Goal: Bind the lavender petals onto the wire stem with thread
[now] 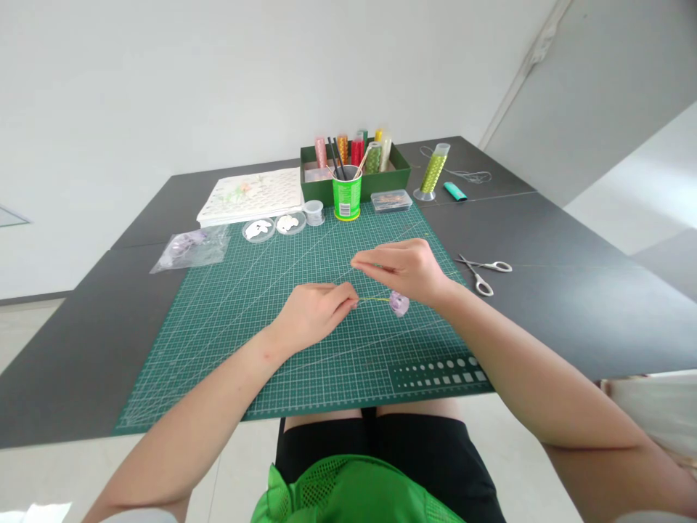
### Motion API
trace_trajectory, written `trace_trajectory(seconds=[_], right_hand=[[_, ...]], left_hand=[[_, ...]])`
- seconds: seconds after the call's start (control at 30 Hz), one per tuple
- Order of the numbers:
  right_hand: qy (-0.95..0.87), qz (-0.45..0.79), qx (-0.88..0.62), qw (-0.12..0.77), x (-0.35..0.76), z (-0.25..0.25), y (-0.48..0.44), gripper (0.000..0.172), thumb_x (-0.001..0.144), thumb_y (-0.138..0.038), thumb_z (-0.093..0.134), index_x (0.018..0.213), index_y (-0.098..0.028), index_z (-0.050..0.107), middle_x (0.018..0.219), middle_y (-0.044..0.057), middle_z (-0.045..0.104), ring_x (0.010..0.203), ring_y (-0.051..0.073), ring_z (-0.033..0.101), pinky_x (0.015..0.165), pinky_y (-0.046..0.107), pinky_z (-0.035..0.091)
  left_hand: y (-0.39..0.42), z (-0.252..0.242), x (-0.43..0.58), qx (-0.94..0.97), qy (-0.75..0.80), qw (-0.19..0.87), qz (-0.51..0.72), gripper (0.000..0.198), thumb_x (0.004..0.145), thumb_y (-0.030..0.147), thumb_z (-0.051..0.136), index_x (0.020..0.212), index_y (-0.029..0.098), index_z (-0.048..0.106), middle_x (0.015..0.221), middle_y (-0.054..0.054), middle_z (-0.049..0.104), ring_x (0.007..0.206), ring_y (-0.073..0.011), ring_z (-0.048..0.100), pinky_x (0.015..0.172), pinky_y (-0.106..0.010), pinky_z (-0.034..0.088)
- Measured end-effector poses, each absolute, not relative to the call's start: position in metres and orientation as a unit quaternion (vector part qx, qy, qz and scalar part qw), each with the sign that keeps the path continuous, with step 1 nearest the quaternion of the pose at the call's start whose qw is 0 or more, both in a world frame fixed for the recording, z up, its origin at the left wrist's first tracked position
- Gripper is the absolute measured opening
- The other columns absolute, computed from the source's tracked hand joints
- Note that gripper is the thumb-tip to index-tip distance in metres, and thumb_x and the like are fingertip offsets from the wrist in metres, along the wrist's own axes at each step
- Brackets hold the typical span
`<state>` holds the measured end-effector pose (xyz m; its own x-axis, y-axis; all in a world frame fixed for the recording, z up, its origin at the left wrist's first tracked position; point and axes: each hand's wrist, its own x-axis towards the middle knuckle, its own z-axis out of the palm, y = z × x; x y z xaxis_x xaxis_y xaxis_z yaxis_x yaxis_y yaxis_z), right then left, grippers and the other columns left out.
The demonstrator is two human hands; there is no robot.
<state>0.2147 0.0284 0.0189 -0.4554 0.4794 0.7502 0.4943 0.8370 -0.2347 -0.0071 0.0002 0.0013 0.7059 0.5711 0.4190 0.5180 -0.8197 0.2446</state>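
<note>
My left hand is closed in a pinch over the middle of the cutting mat. Between its fingertips is the end of a thin yellow-green stem, which runs right to a pale purple artificial flower. My right hand is raised above and beyond the flower, its fingertips pressed together and pointing left. Whatever those fingers hold, if anything, is too fine to see; a faint thread may run there. The flower hangs just below the right wrist, apart from that hand as far as I can see.
Scissors lie partly open to the right. Behind stand a thread spool, a teal lighter-like object, a green cup of tools, a box of spools, small dishes, a white stack and a plastic bag.
</note>
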Motion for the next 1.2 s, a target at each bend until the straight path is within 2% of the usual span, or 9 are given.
trace_trajectory(seconds=[0.2, 0.37, 0.5, 0.6, 0.7, 0.77, 0.9, 1.07, 1.2], right_hand=[[-0.818, 0.144, -0.365, 0.421, 0.218, 0.015, 0.038, 0.023, 0.093, -0.033, 0.067, 0.087, -0.019, 0.083, 0.065, 0.0, 0.073, 0.051, 0.009, 0.052, 0.051, 0.023, 0.038], [-0.798, 0.234, -0.412, 0.373, 0.219, 0.012, 0.046, 0.024, 0.089, -0.037, 0.069, 0.083, -0.017, 0.082, 0.051, -0.005, 0.051, 0.048, 0.007, 0.035, 0.05, 0.025, 0.029], [-0.797, 0.294, -0.433, 0.302, 0.216, 0.006, 0.051, 0.026, 0.088, -0.035, 0.067, 0.076, -0.015, 0.078, 0.048, -0.008, 0.034, 0.05, 0.008, 0.03, 0.052, 0.025, 0.024], [-0.803, 0.339, -0.41, 0.271, 0.212, 0.002, 0.051, 0.029, 0.091, -0.035, 0.062, 0.075, -0.014, 0.075, 0.054, -0.005, 0.047, 0.055, 0.009, 0.041, 0.056, 0.025, 0.03], [-0.812, 0.358, -0.374, 0.269, 0.209, 0.0, 0.048, 0.028, 0.096, -0.032, 0.055, 0.083, -0.015, 0.074, 0.076, 0.002, 0.065, 0.066, 0.011, 0.051, 0.063, 0.026, 0.038], [-0.818, 0.359, -0.363, 0.266, 0.208, 0.001, 0.044, 0.027, 0.098, -0.028, 0.051, 0.093, -0.016, 0.074, 0.072, -0.001, 0.062, 0.061, 0.01, 0.047, 0.061, 0.025, 0.036], [-0.832, 0.368, -0.333, 0.246, 0.203, 0.01, 0.033, 0.026, 0.101, -0.021, 0.047, 0.102, -0.017, 0.073, 0.056, -0.009, 0.039, 0.048, 0.007, 0.028, 0.052, 0.023, 0.025], [-0.846, 0.36, -0.294, 0.261, 0.198, 0.019, 0.02, 0.028, 0.101, -0.017, 0.045, 0.105, -0.017, 0.073, 0.067, -0.005, 0.056, 0.05, 0.006, 0.033, 0.053, 0.023, 0.029], [-0.854, 0.344, -0.288, 0.264, 0.197, 0.018, 0.017, 0.03, 0.101, -0.017, 0.045, 0.107, -0.018, 0.074, 0.062, -0.006, 0.055, 0.049, 0.007, 0.034, 0.053, 0.023, 0.029]], left_hand=[[-0.004, 0.007, -0.007, 0.927, 0.275, 0.06, 0.247, 0.023, 0.107, 0.027, 0.047, 0.092, 0.019, 0.062, 0.079, 0.001, 0.076, 0.069, -0.0146, 0.072, 0.058, -0.025, 0.045], [-0.009, 0.013, -0.008, 0.915, 0.286, 0.105, 0.264, 0.026, 0.107, 0.031, 0.044, 0.093, 0.021, 0.063, 0.083, 0.0, 0.078, 0.073, -0.0154, 0.074, 0.063, -0.026, 0.048], [-0.009, 0.012, -0.009, 0.89, 0.301, 0.125, 0.319, 0.021, 0.106, 0.029, 0.046, 0.095, 0.022, 0.062, 0.086, 0.0, 0.08, 0.07, -0.0138, 0.073, 0.067, -0.026, 0.05], [-0.009, 0.012, -0.009, 0.858, 0.327, 0.126, 0.376, 0.016, 0.105, 0.027, 0.048, 0.095, 0.022, 0.06, 0.083, 0.0, 0.08, 0.067, -0.0131, 0.073, 0.065, -0.025, 0.051], [-0.008, 0.013, -0.009, 0.822, 0.369, 0.118, 0.417, 0.014, 0.104, 0.026, 0.05, 0.095, 0.021, 0.058, 0.079, 0.001, 0.079, 0.064, -0.0123, 0.072, 0.062, -0.024, 0.05], [-0.006, 0.014, -0.01, 0.799, 0.4, 0.097, 0.439, 0.014, 0.104, 0.026, 0.05, 0.094, 0.021, 0.058, 0.078, 0.001, 0.078, 0.065, -0.0121, 0.073, 0.062, -0.023, 0.049], [0.002, 0.012, -0.014, 0.764, 0.453, 0.039, 0.458, 0.014, 0.104, 0.026, 0.05, 0.094, 0.021, 0.059, 0.077, 0.0, 0.078, 0.071, -0.0135, 0.074, 0.067, -0.025, 0.049], [0.013, 0.005, -0.019, 0.758, 0.508, 0.009, 0.409, 0.015, 0.104, 0.031, 0.051, 0.1, 0.021, 0.062, 0.082, 0.0, 0.08, 0.073, -0.0162, 0.075, 0.068, -0.027, 0.047], [0.014, 0.001, -0.016, 0.754, 0.527, 0.052, 0.389, 0.015, 0.103, 0.032, 0.053, 0.106, 0.022, 0.064, 0.087, 0.0, 0.082, 0.073, -0.017, 0.075, 0.066, -0.027, 0.046]])
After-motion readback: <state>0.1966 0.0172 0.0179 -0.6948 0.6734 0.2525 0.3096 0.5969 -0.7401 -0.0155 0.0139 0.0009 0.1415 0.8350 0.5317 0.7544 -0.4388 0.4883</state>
